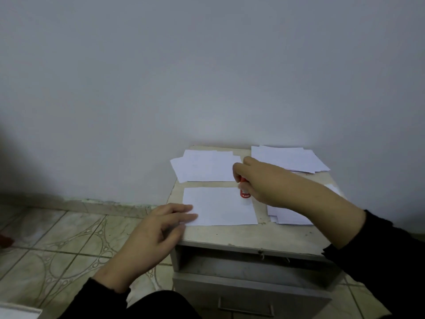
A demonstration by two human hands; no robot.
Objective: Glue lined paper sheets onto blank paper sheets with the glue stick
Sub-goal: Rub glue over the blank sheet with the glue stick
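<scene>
Two hands work over one white sheet [219, 207] that lies flat at the front of the cabinet top [241, 236], its long side running along the front edge. The glue stick [244, 191] stands almost upright at the far right corner of this sheet, its lower end on or just above the paper, so the sheet stretches away from it to the left and toward the person. I think the coming stroke must travel in that direction. The right hand [257, 180] is the nearer one to this corner; its fingers are curled around the red tube and grip it from above. The left hand [161, 226] lies with straight fingers flat on the near left corner of the sheet and presses it down, holding nothing. I cannot tell if this sheet is lined or blank. Other paper piles [204, 166] lie at the back edge and the right side.
</scene>
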